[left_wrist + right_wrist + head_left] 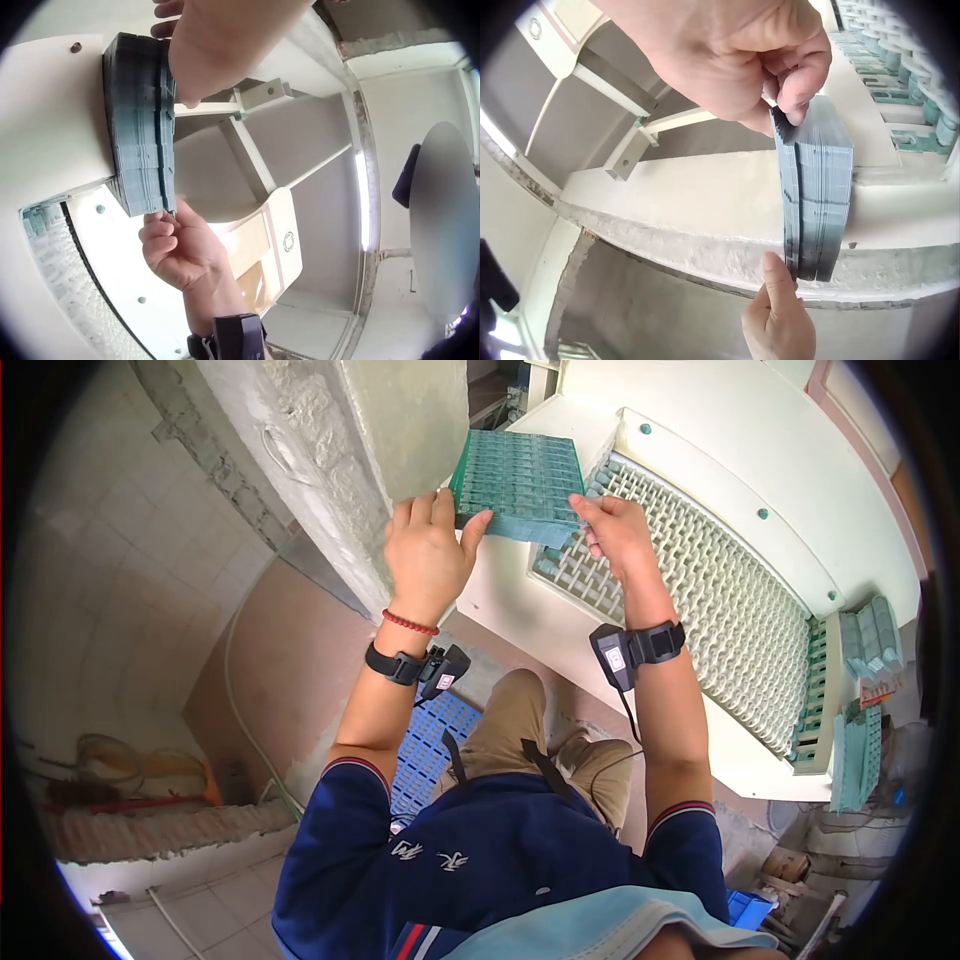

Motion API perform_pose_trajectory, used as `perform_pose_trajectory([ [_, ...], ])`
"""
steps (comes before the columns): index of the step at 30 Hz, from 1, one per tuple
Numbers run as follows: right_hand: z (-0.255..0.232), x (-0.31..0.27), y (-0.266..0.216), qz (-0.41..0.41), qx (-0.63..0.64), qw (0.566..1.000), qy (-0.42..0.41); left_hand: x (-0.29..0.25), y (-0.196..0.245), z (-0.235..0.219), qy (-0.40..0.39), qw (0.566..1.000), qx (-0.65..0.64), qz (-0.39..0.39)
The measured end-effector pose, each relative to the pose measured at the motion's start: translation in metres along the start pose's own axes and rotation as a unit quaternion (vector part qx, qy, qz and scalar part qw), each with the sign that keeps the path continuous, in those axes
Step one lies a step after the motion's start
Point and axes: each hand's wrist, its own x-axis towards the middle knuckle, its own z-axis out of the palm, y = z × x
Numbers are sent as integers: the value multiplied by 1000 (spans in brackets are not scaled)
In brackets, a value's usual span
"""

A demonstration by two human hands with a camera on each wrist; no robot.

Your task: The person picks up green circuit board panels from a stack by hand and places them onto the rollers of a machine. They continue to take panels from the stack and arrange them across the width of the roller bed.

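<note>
A thick stack of green circuit board panels (520, 475), with rows of repeated small patterns on its top face, is held up over the end of a pale machine. In the left wrist view the layered edges of the stack (142, 127) show as many thin sheets. My left hand (430, 550) grips the stack's left end, its thumb along the near edge. At the opposite end my right hand (618, 532) pinches the corner between thumb and curled fingers. The right wrist view shows the right fingers (806, 82) at the top edge of the panels, slightly fanned there.
Beside the stack runs the machine's bed of white rollers (710, 600) inside a cream frame. More bundles of green panels (858, 755) stand at its far right end. A rough plastered pillar (330, 470) rises close to the left hand. A blue slotted mat (430, 745) lies on the floor.
</note>
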Motion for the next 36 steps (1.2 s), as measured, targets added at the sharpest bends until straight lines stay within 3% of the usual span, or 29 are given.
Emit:
perform_pose_trajectory([
  [3, -1, -6, -3, -27, -80, 996, 26, 1, 3, -4, -2, 999, 38, 30],
  [5, -2, -8, -2, -111, -234, 963, 78, 3, 6, -6, -6, 998, 52, 44],
  [8, -5, -24, -16, -134, -330, 928, 105, 4, 9, -8, -10, 995, 69, 71],
  [12, -11, -30, -14, -170, -344, 912, 144, 5, 13, -10, -11, 993, 73, 97],
  [14, -24, -27, -6, -73, -95, 989, 82, 5, 19, -15, 3, 993, 50, 104],
  [15, -34, -30, -4, -19, 4, 998, 58, 6, 24, -17, 18, 994, 28, 107],
  [16, -45, -34, 2, -18, 4, 998, 68, 5, 27, -20, 19, 993, 19, 112],
  [18, -69, -46, 23, -2, 165, 982, 97, -3, 30, -30, 38, 992, -65, 106],
  [23, -137, -90, 100, 10, 219, 954, 206, -50, 43, -32, -15, 955, -253, 154],
  [25, -143, -99, 121, 25, 233, 942, 239, -74, 61, -18, -82, 919, -334, 195],
  [27, -139, -105, 133, 46, 98, 951, 289, -87, 80, -1, -112, 904, -361, 200],
  [28, -137, -107, 139, 46, 99, 948, 298, -92, 89, 7, -138, 891, -383, 202],
  [30, -134, -105, 144, 48, -173, 926, 331, -93, 101, 20, -153, 883, -385, 220],
  [32, -142, -108, 143, 46, -204, 919, 333, -93, 110, 25, -166, 881, -379, 229],
  [34, -166, -112, 152, 0, -217, 897, 386, -89, 116, 26, -166, 880, -377, 237],
  [36, -188, -127, 144, 38, -214, 887, 408, -81, 124, 31, -162, 879, -376, 242],
])
